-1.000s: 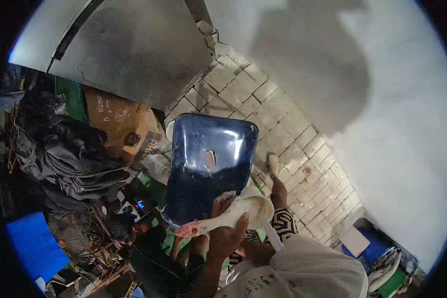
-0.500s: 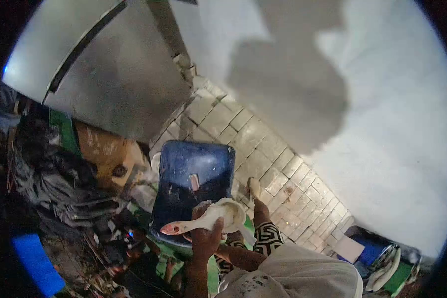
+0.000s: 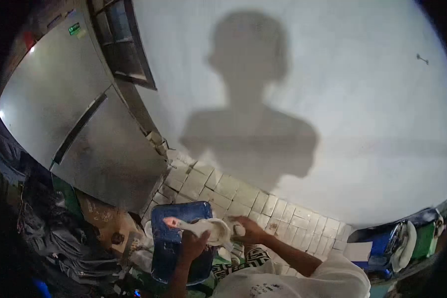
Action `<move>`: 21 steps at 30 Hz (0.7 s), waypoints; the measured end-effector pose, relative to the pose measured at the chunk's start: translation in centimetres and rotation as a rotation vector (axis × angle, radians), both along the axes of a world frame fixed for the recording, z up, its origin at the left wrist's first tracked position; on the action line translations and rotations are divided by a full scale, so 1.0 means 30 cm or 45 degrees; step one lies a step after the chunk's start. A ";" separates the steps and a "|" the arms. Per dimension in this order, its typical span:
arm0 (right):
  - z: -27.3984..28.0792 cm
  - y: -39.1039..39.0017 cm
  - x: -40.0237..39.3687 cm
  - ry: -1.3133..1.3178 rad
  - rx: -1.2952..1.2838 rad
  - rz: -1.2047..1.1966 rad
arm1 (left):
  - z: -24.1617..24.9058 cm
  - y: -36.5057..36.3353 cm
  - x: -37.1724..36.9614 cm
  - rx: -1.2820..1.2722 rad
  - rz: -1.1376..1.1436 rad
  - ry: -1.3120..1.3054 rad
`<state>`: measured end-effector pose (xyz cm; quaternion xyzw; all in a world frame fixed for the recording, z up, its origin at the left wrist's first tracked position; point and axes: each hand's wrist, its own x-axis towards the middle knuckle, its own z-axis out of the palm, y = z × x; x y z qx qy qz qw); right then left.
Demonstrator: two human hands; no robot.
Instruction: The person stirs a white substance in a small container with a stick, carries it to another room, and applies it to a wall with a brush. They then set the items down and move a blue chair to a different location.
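My left hand is closed round a pale bowl and a white-handled tool with a reddish handle end, which points left. The tool's working end is not clear. Just right of the bowl is my right hand, its thumb and fingers curved and apart. A pale shape shows between them, perhaps a foot or slipper on the floor beyond; I see nothing plainly gripped. Beneath the bowl and tool stands a blue container with a dark, worn surface.
A white wall carries my shadow above the tiled floor. On the left are a grey refrigerator, a brown carton and dark cloth or bags. Blue and green containers stand at the lower right.
The view has tilted up, showing more wall and a window frame. My right arm now reaches out, with its hand beside the bowl. My left hand keeps its hold.
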<state>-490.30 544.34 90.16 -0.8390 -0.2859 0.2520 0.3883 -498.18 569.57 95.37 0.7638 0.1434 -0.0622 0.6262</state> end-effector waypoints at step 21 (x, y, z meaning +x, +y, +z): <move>0.398 -0.370 -0.101 -0.821 0.510 -0.548 | 0.279 -0.471 0.248 0.153 -0.464 -0.385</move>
